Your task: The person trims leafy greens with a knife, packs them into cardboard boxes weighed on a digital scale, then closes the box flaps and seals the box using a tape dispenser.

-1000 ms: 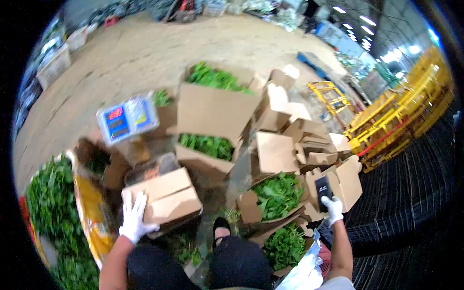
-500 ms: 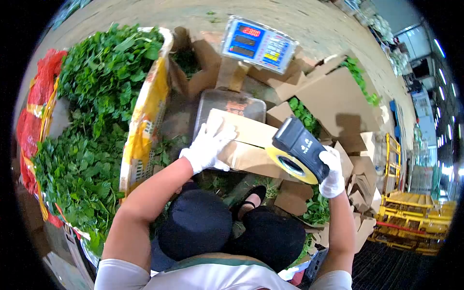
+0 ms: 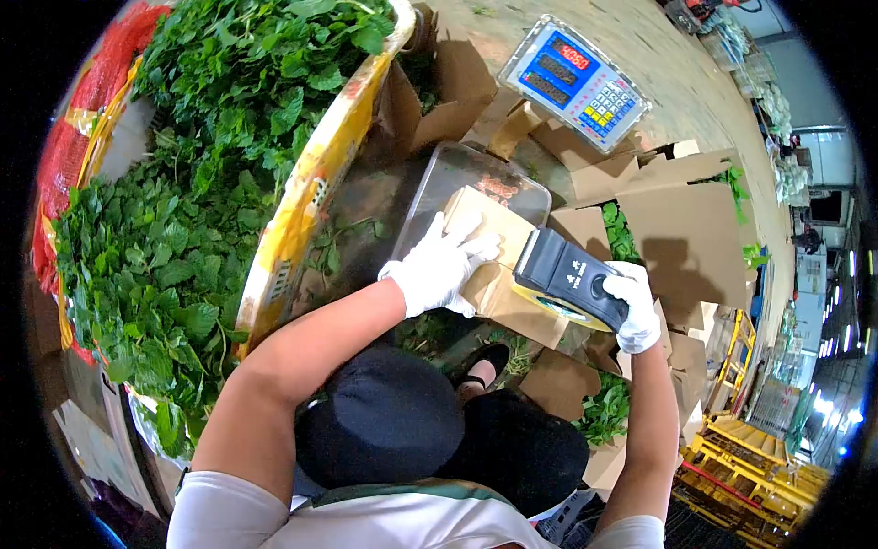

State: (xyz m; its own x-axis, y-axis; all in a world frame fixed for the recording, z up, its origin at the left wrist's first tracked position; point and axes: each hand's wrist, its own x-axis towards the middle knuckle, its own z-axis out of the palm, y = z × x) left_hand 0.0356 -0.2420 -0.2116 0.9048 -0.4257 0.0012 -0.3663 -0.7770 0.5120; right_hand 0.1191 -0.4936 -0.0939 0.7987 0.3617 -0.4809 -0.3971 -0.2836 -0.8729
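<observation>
My left hand [image 3: 439,267], in a white glove, lies with fingers spread across a closed brown cardboard box [image 3: 492,217]. The box rests partly over the clear-covered platform of a weighing scale [image 3: 437,176]. In my gloved right hand [image 3: 638,309] is a black tape dispenser [image 3: 569,274], gripped by its near end. Its front edge sits on the right part of the box top. The yellow-edged tape roll shows only partly beneath the dispenser body.
A yellow-and-white basket [image 3: 306,215] heaped with leafy greens [image 3: 201,210] stands on the left. Beyond the box is the scale's display [image 3: 576,80] with red digits. Open cartons [image 3: 686,242] with greens stand on the right, near yellow racks [image 3: 741,467].
The tape dispenser has tilted flatter over the box, so less of its roll shows. The camera view has shifted, moving the scale and box rightward. My left hand stays on the box.
</observation>
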